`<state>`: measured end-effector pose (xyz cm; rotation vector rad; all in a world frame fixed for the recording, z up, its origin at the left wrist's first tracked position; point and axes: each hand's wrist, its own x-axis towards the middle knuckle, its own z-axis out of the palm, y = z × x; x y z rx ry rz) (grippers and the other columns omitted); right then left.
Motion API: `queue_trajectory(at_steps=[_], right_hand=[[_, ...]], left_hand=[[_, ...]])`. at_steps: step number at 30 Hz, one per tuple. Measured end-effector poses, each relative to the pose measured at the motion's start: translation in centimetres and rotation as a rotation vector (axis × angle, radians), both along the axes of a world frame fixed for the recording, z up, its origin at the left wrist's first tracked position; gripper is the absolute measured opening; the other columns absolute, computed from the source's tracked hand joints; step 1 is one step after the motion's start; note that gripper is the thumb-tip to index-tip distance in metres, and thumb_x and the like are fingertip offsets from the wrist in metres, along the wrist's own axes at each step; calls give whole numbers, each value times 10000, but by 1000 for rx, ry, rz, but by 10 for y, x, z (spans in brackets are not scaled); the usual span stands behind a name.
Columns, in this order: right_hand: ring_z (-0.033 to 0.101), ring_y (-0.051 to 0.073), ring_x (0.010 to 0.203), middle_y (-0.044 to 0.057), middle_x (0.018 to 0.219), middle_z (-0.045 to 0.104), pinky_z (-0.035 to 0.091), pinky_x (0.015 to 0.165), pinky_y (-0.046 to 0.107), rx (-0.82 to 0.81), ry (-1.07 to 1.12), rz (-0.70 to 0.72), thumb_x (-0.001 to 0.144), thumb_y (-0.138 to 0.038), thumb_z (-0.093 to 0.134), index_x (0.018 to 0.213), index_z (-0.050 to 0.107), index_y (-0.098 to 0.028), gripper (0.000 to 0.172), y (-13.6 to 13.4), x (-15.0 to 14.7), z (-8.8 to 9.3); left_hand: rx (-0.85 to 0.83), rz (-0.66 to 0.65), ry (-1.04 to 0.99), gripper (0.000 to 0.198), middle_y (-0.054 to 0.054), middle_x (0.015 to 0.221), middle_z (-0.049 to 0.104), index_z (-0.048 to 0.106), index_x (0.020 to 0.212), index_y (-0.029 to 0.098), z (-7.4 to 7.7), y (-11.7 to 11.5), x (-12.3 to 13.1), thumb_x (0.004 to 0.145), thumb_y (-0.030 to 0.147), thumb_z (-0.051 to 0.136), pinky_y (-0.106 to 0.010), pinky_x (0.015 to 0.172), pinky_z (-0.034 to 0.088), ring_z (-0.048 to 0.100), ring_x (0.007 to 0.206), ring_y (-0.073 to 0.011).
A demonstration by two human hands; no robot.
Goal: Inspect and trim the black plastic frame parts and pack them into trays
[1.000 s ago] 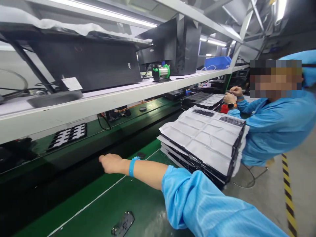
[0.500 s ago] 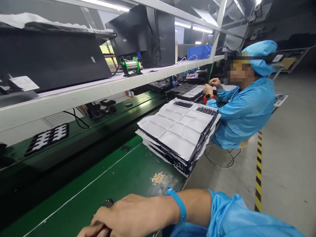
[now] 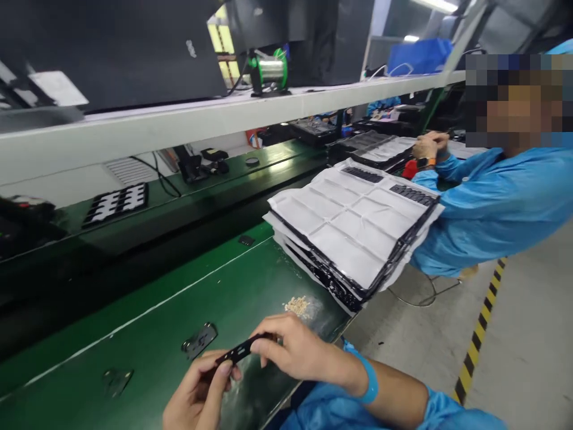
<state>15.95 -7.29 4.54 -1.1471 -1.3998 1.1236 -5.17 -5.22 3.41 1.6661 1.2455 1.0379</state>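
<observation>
Between my two hands is a thin black slotted strip (image 3: 242,351), held above the front edge of the green bench. My left hand (image 3: 201,388) pinches its near end between thumb and fingers. The other end is gripped by my right hand (image 3: 293,349), which has a blue band at the wrist. A dark flat part with small holes (image 3: 199,340) lies on the bench just beyond my left hand. Another small dark part (image 3: 117,381) rests farther left. Close behind my right hand is a little heap of pale tan bits (image 3: 297,306).
A stack of trays with white sheets (image 3: 331,221) stands on the green bench (image 3: 170,322). To the right sits a co-worker in blue (image 3: 501,209). A white shelf (image 3: 188,122) crosses above, carrying a wire spool (image 3: 271,70). A black-and-white tray (image 3: 117,204) lies at the back.
The view has shifted down and right. My left hand now shows clearly, and the black strip is visible between both hands. Two dark parts on the bench have come into view.
</observation>
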Motion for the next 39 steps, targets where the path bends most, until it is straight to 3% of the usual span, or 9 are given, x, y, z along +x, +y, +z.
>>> queue_trajectory(at_steps=[3, 8, 12, 17, 19, 22, 25, 29, 39], right_hand=[[746, 173, 723, 32, 782, 776, 602, 706, 278, -141, 234, 39, 971, -447, 710, 1029, 784, -164, 298, 5, -1, -3], [791, 231, 1085, 99, 1200, 814, 637, 984, 377, -139, 320, -10, 943, -399, 777, 1120, 784, -212, 257, 14, -4, -14], [791, 233, 1119, 122, 1364, 761, 646, 1017, 394, -105, 212, -64, 956, -283, 763, 1314, 714, -226, 366, 16, -11, -19], [803, 233, 1087, 123, 1428, 730, 672, 978, 396, -64, 53, -78, 966, -219, 734, 1393, 659, -230, 433, 18, -22, -26], [810, 229, 1056, 112, 1405, 744, 674, 967, 394, -43, 29, -55, 974, -215, 726, 1405, 658, -245, 437, 20, -26, -28], [810, 204, 948, 79, 1227, 813, 665, 932, 363, -28, -4, -53, 985, -212, 721, 1422, 665, -271, 444, 21, -30, -29], [780, 203, 971, 76, 1221, 800, 642, 885, 327, -8, -9, -85, 990, -235, 720, 1327, 730, -271, 339, 21, -29, -28], [756, 227, 1019, 76, 1131, 805, 601, 862, 323, 7, -22, -45, 1027, -281, 675, 1126, 806, -253, 166, 21, -25, -28], [703, 207, 823, 47, 857, 787, 545, 791, 321, 77, 22, -77, 1024, -212, 618, 927, 807, -222, 212, 25, -30, -26]], left_hand=[[126, -34, -32, 101, -27, 930, 773, 762, 938, 314, -3, 5, -2, 994, 319, 678, -332, 676, 629, 735, 771, -210], [357, -127, 6, 257, -61, 1133, 788, 777, 1088, 327, -15, 17, -6, 1016, 151, 604, -410, 907, 637, 763, 1044, -230], [192, -20, -50, 268, -120, 1293, 732, 721, 1278, 290, -19, 14, -15, 1062, 238, 570, -412, 950, 636, 731, 1156, -249], [-157, -49, -325, 500, -148, 1312, 680, 529, 1486, 256, -24, 6, -18, 1036, 437, 648, -314, 702, 639, 754, 862, -190], [-252, -46, -308, 491, -103, 1128, 714, 539, 1423, 215, -27, 7, -15, 1015, 446, 686, -267, 632, 593, 734, 775, -165], [-279, -85, -231, 242, -6, 824, 675, 612, 1111, 175, -25, 7, -10, 1067, 414, 608, -223, 599, 515, 646, 613, -103], [-221, -113, -182, 268, 17, 761, 634, 563, 923, 184, -20, 5, -8, 1095, 389, 550, -214, 589, 476, 609, 565, -84], [-160, -124, -128, 238, 38, 696, 601, 526, 943, 203, -17, -1, -5, 1115, 363, 492, -225, 594, 460, 599, 558, -102], [-185, -136, -166, 244, 92, 582, 529, 418, 982, 234, -28, -11, 14, 1150, 404, 367, -221, 546, 388, 496, 481, -102]])
